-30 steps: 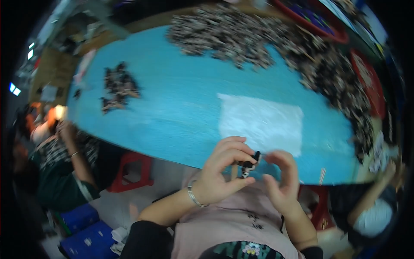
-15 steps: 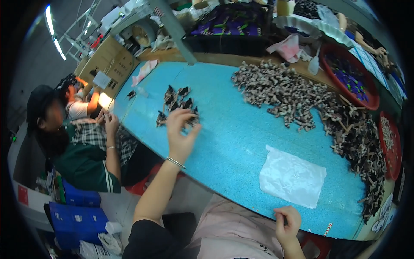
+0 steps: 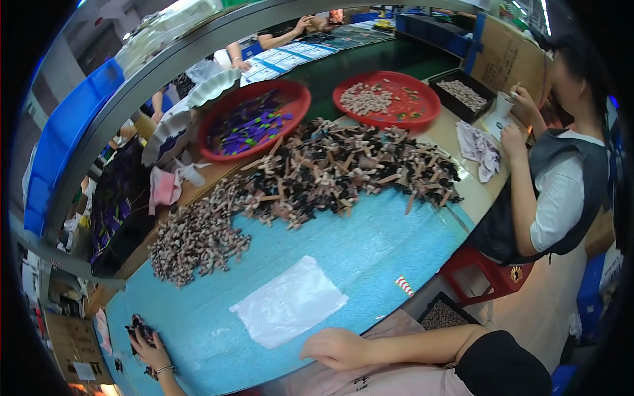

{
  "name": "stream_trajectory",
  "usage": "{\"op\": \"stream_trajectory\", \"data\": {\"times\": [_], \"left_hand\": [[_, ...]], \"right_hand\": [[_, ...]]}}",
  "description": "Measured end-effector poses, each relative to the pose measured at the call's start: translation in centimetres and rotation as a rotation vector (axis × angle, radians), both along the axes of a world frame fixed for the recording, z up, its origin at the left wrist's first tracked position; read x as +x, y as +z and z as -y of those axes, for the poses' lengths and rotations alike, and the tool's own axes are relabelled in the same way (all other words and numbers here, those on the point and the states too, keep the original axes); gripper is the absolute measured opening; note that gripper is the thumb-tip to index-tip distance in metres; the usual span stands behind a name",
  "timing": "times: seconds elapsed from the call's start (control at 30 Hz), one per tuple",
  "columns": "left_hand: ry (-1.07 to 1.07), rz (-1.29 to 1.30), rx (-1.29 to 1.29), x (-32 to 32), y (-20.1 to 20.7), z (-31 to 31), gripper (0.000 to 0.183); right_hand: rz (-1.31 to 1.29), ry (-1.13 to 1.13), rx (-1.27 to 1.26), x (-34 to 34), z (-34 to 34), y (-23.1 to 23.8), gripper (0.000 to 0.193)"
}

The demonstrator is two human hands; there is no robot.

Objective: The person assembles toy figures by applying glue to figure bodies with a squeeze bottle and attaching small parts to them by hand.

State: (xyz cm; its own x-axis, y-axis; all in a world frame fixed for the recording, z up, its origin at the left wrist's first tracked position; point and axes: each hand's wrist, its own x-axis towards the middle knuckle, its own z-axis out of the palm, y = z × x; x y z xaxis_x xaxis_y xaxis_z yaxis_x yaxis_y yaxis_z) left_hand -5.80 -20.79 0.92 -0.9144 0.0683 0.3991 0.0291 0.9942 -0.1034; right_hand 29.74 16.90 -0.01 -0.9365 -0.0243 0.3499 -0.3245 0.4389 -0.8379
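At the left end of the blue table [image 3: 205, 330], my left hand [image 3: 152, 353] lies with spread fingers over a small group of black pieces [image 3: 137, 325]. The hand partly hides them, and their exact kind is unclear. My right hand [image 3: 335, 348] is by the near edge, its fingers bent inward and close together, with nothing visible in it. Beyond it lies a crumpled white translucent sheet [image 3: 289, 302]. Farther back spreads a heap of small grey-beige knobby pieces [image 3: 198, 237], which runs rightward into a heap of black and tan pieces [image 3: 343, 171].
Behind the heaps stand a red basin [image 3: 300, 109] of purple and green pieces and a red tray [image 3: 422, 109] with pale bits. A striped strip [image 3: 404, 286] lies near the front edge. At right, a person [image 3: 561, 178] sits working beside a crumpled cloth [image 3: 479, 148].
My view has swung to the right, bringing the red containers and the right-hand person into full view. My left hand, raised over the black pieces before, now rests on them.
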Motion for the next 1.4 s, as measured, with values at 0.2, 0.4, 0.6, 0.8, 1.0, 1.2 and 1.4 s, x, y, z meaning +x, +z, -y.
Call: {"op": "stream_trajectory", "data": {"times": [0.2, 0.4, 0.6, 0.8, 1.0, 1.2, 1.4], "left_hand": [[-0.135, -0.135, 0.081, 0.7, 1.7, -2.9, 0.054], [-0.764, 0.031, 0.237, 9.0, 5.9, -15.8, 0.051], [-1.207, 0.270, 0.282, 15.1, 7.7, -28.8, 0.047], [-1.582, 0.347, 0.132, 20.9, 8.7, -37.2, 0.048], [-1.725, 0.442, 0.131, 24.2, 7.3, -39.3, 0.053], [-1.514, 0.493, 0.235, 25.4, 5.6, -37.6, 0.057], [-1.508, 0.423, 0.279, 24.0, 4.1, -39.9, 0.062]], "right_hand": [[-0.314, -0.574, 0.264, 3.1, -9.8, 3.3, 0.034], [-0.284, -1.434, 0.267, 7.3, -25.3, 3.8, 0.022], [-0.015, -1.384, 0.420, 6.3, -26.7, 0.4, 0.037], [0.028, -1.159, 0.462, 5.6, -21.2, 1.4, 0.047], [0.106, -0.867, 0.506, 4.5, -15.3, 2.2, 0.055], [0.066, -0.655, 0.444, 3.2, -12.1, 2.7, 0.068], [-0.004, -0.694, 0.333, 2.7, -15.1, 1.0, 0.073]]}}
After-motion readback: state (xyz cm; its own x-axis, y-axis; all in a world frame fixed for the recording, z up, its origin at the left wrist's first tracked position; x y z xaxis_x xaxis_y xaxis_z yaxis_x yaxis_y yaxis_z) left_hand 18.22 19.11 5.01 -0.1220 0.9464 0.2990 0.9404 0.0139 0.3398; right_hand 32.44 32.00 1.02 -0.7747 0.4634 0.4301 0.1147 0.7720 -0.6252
